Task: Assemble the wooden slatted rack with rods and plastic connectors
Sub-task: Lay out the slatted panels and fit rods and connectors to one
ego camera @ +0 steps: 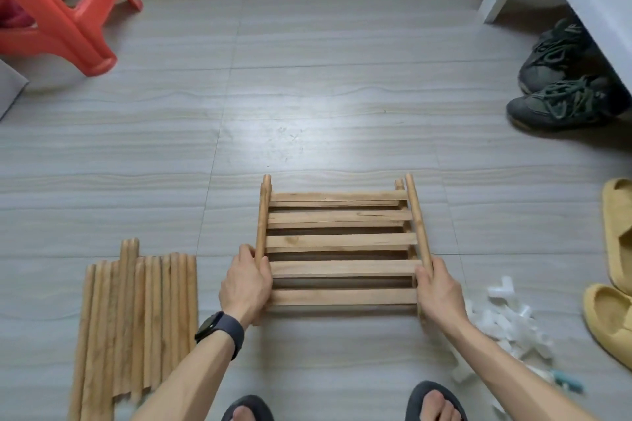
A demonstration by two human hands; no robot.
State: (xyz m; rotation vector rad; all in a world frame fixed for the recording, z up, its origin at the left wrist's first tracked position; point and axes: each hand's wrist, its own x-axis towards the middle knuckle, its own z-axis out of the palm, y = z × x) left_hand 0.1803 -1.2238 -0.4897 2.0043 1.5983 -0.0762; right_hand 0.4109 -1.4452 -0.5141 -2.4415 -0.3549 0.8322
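On a grey tiled floor [307, 85], the left hand [246, 287] and right hand [439, 290] grip the side rails of stacked slatted panels [342, 239]; rods [136, 318] and plastic connectors [506, 321], lying on either side, likely come next.

No text, label, brand or number can be read anywhere. The rack [342, 238] shows only bare wood grain, and the watch [219, 331] has a dark face. Any mark on the dark shoes [561, 102] at the right edge of the floor [307, 96] is too blurred to make out.
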